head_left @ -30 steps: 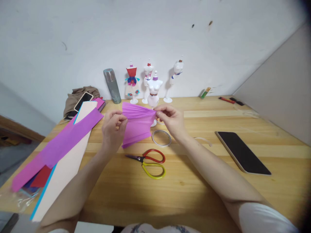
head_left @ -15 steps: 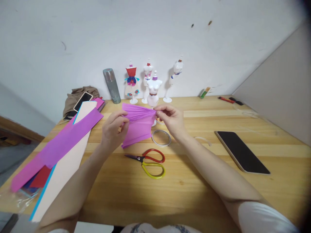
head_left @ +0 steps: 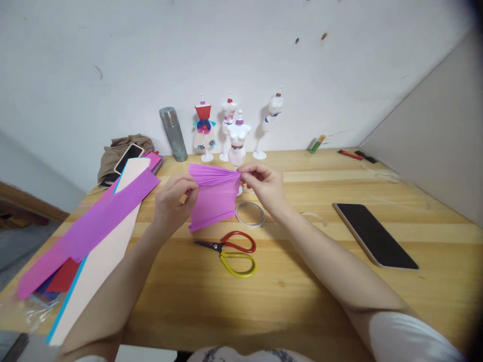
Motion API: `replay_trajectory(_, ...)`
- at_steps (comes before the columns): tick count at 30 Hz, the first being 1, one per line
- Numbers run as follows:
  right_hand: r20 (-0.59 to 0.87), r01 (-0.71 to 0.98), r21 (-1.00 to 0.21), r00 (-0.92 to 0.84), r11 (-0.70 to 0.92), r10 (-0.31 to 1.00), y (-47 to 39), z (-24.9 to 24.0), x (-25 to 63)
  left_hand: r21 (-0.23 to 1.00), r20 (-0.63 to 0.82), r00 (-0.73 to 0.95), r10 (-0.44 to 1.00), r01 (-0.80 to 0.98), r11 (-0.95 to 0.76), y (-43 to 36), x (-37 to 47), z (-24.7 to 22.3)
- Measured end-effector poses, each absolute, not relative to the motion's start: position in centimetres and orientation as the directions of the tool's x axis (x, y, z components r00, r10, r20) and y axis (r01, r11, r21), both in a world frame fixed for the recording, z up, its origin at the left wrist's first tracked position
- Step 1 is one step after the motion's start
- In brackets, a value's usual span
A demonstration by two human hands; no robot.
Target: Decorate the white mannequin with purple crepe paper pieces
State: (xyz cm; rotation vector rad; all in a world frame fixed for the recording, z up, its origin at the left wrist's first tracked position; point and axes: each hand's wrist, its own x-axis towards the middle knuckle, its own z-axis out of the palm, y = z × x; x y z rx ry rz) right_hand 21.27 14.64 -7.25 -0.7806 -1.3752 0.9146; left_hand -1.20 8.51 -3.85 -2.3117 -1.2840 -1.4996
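A purple crepe paper piece (head_left: 213, 201) hangs between my hands above the table, its upper part gathered in narrow pleats that converge at the right. My right hand (head_left: 264, 188) pinches the bunched end of those pleats. With thumb and fingers closed on the paper's left edge, my left hand (head_left: 175, 198) holds the other side. Scissors with one red and one yellow handle (head_left: 237, 255) lie just below the paper. Beside its lower right corner is a roll of white tape (head_left: 251, 214).
Several small mannequins (head_left: 237, 136) stand near the wall, beside a grey flask (head_left: 173, 134). Coloured paper strips (head_left: 101, 216) cover the left side, with a phone (head_left: 129, 158) behind. A dark tablet (head_left: 375, 235) lies right. A glue stick (head_left: 317, 144) is at the back.
My left fingers have closed onto the left edge of the paper. The pleated part sits slightly lower and looks less fanned out. My right hand keeps its pinch.
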Motion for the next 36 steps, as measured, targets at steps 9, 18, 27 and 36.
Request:
replay_trajectory(9,0.463,-0.053,-0.886,-0.044,0.46,0.885,14.8,-7.4,21.4,0.409,0.738,0.151,0.658,0.676,-0.613,8.8,-1.8,-3.6)
replay_trajectory(18,0.488,-0.035,-0.873,-0.017,0.487,0.873,14.5,-7.2,21.2,0.352,0.764,0.122,0.633,0.744,-0.568,8.7,-2.0,-4.5)
replay_trajectory(27,0.507,-0.039,-0.862,-0.01,0.506,0.862,14.1,-6.9,21.1,0.158,0.891,0.101,0.442,0.844,-0.512,9.3,-1.7,-6.2)
replay_trajectory(36,0.502,-0.026,-0.865,-0.022,0.502,0.864,14.1,-7.2,21.0,0.552,0.655,-0.136,0.744,0.759,-0.347,8.5,-1.0,-4.8)
